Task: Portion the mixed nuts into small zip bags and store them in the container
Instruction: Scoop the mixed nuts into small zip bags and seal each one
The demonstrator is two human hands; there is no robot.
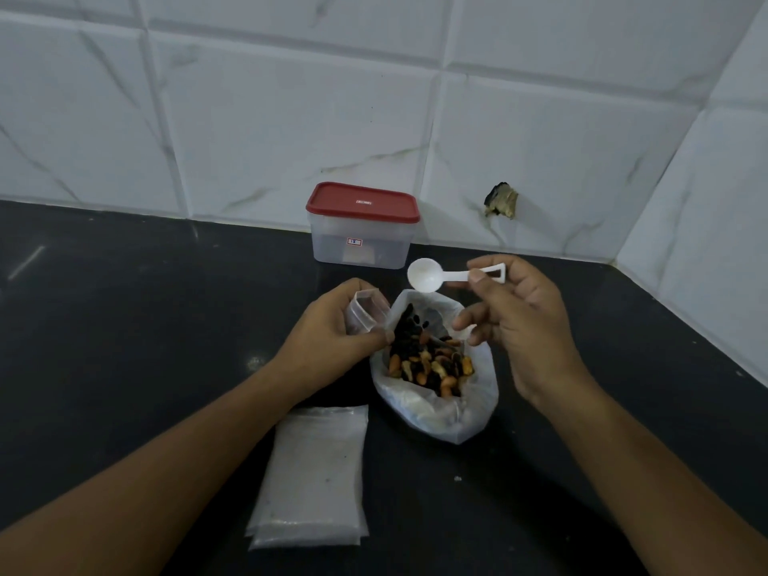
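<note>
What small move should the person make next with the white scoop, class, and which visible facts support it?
Probably dip the white scoop into the mixed nuts. The scoop looks empty, the right hand holds it just above the big bag, whose mouth is open, and the left hand holds a small zip bag open beside it. The container is lidded.

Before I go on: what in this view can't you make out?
Head view only:
- Container: contents unclear through its frosted wall under the shut red lid; label too small to read.
- Small zip bag: lower part hidden by the left hand.
- Stack of bags: count blurred.
- Spoon: handle partly covered by the right hand.
</note>
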